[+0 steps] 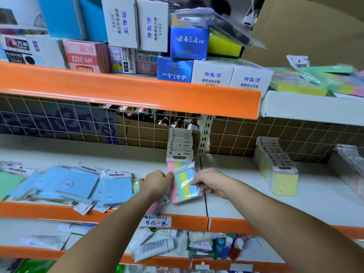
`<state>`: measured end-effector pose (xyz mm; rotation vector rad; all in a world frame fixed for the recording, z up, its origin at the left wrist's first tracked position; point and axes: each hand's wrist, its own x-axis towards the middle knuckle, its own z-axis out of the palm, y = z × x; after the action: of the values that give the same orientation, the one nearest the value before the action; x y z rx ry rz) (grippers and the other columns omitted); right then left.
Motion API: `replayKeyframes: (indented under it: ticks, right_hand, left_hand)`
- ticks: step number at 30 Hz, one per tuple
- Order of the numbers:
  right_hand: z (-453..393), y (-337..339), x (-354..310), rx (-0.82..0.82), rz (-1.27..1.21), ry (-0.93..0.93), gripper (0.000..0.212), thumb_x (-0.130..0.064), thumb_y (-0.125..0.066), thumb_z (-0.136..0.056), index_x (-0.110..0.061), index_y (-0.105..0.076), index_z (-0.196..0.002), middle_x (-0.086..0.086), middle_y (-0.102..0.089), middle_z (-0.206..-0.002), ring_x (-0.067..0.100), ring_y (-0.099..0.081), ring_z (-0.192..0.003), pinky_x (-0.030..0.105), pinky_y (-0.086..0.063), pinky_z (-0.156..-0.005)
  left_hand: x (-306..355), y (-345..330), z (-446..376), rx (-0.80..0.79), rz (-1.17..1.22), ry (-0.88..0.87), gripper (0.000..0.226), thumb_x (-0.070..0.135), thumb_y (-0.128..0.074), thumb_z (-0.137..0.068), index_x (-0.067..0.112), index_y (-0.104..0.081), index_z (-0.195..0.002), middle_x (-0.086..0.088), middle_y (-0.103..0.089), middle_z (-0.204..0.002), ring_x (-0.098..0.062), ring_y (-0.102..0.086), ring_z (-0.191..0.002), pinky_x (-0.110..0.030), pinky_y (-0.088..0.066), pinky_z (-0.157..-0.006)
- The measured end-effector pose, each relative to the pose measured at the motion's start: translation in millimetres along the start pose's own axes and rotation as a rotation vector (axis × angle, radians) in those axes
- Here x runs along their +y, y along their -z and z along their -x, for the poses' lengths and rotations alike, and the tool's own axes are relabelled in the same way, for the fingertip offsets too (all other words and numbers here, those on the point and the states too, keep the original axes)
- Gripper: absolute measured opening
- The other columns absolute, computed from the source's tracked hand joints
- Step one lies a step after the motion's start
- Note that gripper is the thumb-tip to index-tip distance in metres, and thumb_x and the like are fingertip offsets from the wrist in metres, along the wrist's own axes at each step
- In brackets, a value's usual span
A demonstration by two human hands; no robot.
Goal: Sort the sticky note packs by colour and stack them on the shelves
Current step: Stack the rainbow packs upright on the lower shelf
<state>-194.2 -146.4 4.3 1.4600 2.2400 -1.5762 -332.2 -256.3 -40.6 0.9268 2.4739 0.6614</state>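
- Left hand point(157, 181) fingers pinch the striped pack point(185, 186) at its top-left corner.
- Right hand point(209, 181) fingers pinch its right edge.
- The pack tilts over the middle shelf point(226, 205), before a standing row of packs point(180, 146).

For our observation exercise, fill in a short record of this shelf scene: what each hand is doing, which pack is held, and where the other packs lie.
left hand: pinches the striped pack's top left corner
right hand: grips the pack's right edge
striped pack: pink, green, yellow and blue strips, held over the middle shelf
blue packs: loose pile at left
row behind: packs standing upright
yellow packs: upright row at right
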Motion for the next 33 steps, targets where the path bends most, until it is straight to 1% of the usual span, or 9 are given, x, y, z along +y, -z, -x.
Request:
replayKeyframes:
  ticks: [2, 5, 7, 11, 13, 17, 23, 28, 33]
  right_hand:
    - [-4, -1, 0, 0.026, -0.01, 0.039, 0.017, -0.014, -0.071, -0.081, -0.017, -0.058, -0.07, 0.001, -0.055, -0.063, 0.011, -0.046, -0.049, 0.022, -0.024, -0.045]
    - [-11, -5, 2, 0.087, -0.037, 0.09, 0.018, -0.013, -0.069, -0.085, -0.018, -0.058, -0.072, 0.001, -0.058, -0.067, 0.013, -0.053, -0.055, 0.021, -0.034, -0.047]
    - [-17, -9, 4, 0.161, -0.005, 0.128, 0.018, -0.013, -0.069, -0.084, -0.017, -0.059, -0.07, 0.002, -0.062, -0.07, 0.014, -0.059, -0.058, 0.024, -0.048, -0.057]
    - [-31, -22, 7, 0.286, 0.123, 0.175, 0.018, -0.016, -0.068, -0.082, -0.019, -0.057, -0.068, 0.009, -0.07, -0.083, 0.024, -0.07, -0.074, 0.037, -0.058, -0.076]
    - [-35, -28, 7, 0.32, 0.166, 0.186, 0.017, -0.018, -0.066, -0.084, -0.02, -0.055, -0.07, 0.008, -0.069, -0.086, 0.026, -0.068, -0.08, 0.035, -0.056, -0.073]
    - [-41, -37, 9, 0.38, 0.304, 0.193, 0.006, -0.019, -0.059, -0.089, -0.017, -0.057, -0.084, 0.009, -0.065, -0.091, 0.027, -0.059, -0.084, 0.028, -0.04, -0.064]
    - [-50, -39, 13, 0.414, 0.385, 0.16, 0.006, -0.018, -0.057, -0.089, -0.019, -0.052, -0.086, 0.006, -0.06, -0.091, 0.03, -0.061, -0.091, 0.029, -0.042, -0.065]
    - [-56, -43, 18, 0.365, 0.448, 0.115, 0.025, -0.029, -0.064, -0.088, -0.017, -0.06, -0.111, 0.007, -0.065, -0.108, 0.029, -0.061, -0.098, 0.029, -0.044, -0.069]
    - [-59, -49, 20, 0.367, 0.547, 0.122, 0.017, -0.028, -0.057, -0.09, -0.015, -0.061, -0.101, 0.01, -0.066, -0.105, 0.03, -0.06, -0.09, 0.028, -0.04, -0.065]
  left_hand:
    - [4, 0, 2, 0.033, 0.052, -0.029, 0.043, 0.044, -0.038, -0.097, 0.019, -0.052, -0.065, 0.006, -0.054, -0.064, -0.019, -0.052, -0.074, -0.035, -0.038, -0.082]
    - [6, -4, 1, 0.081, 0.165, -0.1, 0.024, 0.035, -0.05, -0.092, 0.02, -0.052, -0.073, 0.008, -0.058, -0.065, -0.019, -0.055, -0.074, -0.034, -0.043, -0.082]
    - [5, -7, -1, 0.092, 0.256, -0.135, 0.007, 0.025, -0.056, -0.086, 0.019, -0.054, -0.083, 0.002, -0.064, -0.077, -0.023, -0.062, -0.079, -0.037, -0.052, -0.079]
    - [6, -12, -4, 0.175, 0.185, -0.146, 0.009, 0.016, -0.053, -0.086, 0.013, -0.051, -0.095, -0.008, -0.065, -0.091, -0.03, -0.061, -0.085, -0.037, -0.051, -0.072]
    - [4, -16, -8, 0.201, 0.157, -0.133, 0.012, 0.015, -0.05, -0.087, 0.012, -0.052, -0.098, -0.009, -0.065, -0.095, -0.031, -0.06, -0.088, -0.037, -0.049, -0.072]
    - [-1, -25, -20, 0.211, 0.059, -0.1, 0.014, 0.016, -0.047, -0.09, 0.012, -0.052, -0.102, -0.01, -0.065, -0.102, -0.03, -0.059, -0.093, -0.033, -0.044, -0.07]
    - [-3, -29, -30, 0.237, -0.137, -0.11, 0.016, 0.02, -0.042, -0.091, 0.019, -0.05, -0.105, -0.005, -0.065, -0.106, -0.029, -0.058, -0.099, -0.035, -0.038, -0.08]
    - [-4, -30, -33, 0.235, -0.243, -0.08, 0.014, 0.024, -0.042, -0.093, 0.016, -0.048, -0.101, -0.006, -0.064, -0.107, -0.028, -0.058, -0.102, -0.035, -0.035, -0.086]
    - [-5, -31, -36, 0.187, -0.267, -0.082, 0.02, 0.022, -0.039, -0.094, 0.016, -0.058, -0.095, -0.005, -0.067, -0.103, -0.027, -0.057, -0.1, -0.036, -0.033, -0.089]
